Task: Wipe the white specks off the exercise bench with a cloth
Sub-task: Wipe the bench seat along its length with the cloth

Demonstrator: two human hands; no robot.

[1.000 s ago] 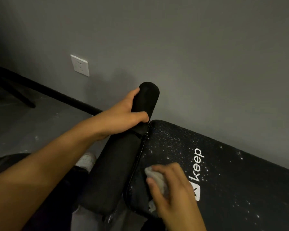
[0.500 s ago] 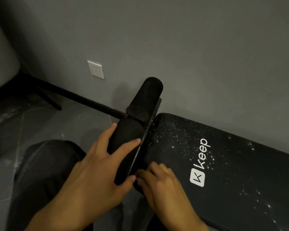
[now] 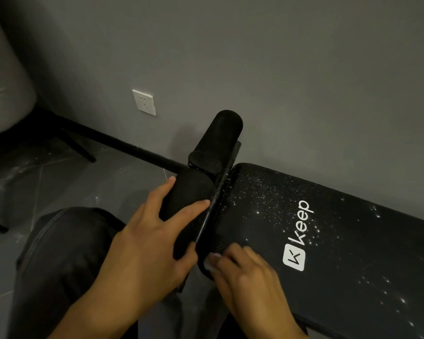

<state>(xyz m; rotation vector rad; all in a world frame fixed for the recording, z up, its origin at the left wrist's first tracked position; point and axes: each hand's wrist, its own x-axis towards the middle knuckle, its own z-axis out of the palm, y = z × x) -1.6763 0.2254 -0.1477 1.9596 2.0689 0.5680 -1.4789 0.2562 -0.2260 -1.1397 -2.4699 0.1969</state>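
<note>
Black padded exercise bench (image 3: 353, 265), dusted with white specks (image 3: 255, 192), lies along a grey wall (image 3: 304, 69). The left hand (image 3: 152, 241) wraps fingers and thumb round a black foam roller (image 3: 189, 192) at the bench's end. The right hand (image 3: 250, 277), blurred, curls over a pale cloth (image 3: 209, 262), pressing it on the pad's near corner.

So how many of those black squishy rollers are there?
2. The far roller points toward the wall; the near roller is held by the left hand. Others may hide below the bench.
</note>
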